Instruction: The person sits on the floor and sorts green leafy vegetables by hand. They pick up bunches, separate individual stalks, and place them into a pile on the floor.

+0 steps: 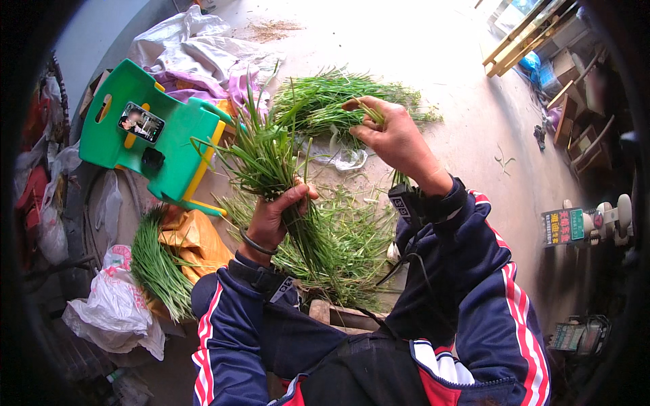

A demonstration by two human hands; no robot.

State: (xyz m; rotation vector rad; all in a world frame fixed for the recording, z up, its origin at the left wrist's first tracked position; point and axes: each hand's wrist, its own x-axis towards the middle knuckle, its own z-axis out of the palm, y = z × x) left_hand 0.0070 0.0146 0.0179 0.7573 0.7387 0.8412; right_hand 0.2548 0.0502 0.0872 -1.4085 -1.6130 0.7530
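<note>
My left hand (274,218) is closed around a thick bunch of long green stalks (261,157) that look like garlic chives. Their tops fan out above the fist and their other ends hang below it. Up and to the right, my right hand (401,137) pinches a few stems (373,112) between thumb and fingers, apart from the bunch. Beneath both hands, loose green trimmings (350,233) cover the floor. A large heap of green stalks (335,99) lies beyond them, partly behind my right hand.
On the left, a green plastic chair (188,132) bears a phone (142,123) and a small black object (152,160). Neat chives (157,269) rest by an orange sack (198,241) and a white plastic bag (119,309). A wooden stool edge (320,310) shows between my legs.
</note>
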